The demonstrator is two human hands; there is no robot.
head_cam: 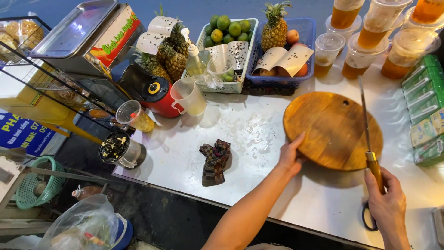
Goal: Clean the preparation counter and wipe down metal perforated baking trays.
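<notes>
My left hand [290, 156] rests on the near left edge of a round wooden cutting board [333, 129], which lies on a white table [249, 125]. My right hand [388, 203] grips the wooden handle of a long thin knife [365, 120]; its blade points away from me across the board's right side. Black scissors [367, 217] lie on the table just under my right hand.
A dark checked cloth [215, 161] lies left of the board. At the back stand baskets of limes [230, 28], pineapples [275, 27] and fruit, a plastic jug [188, 96], a red blender [155, 90] and lidded cups of orange drink [370, 37]. Green cartons [425, 106] line the right edge.
</notes>
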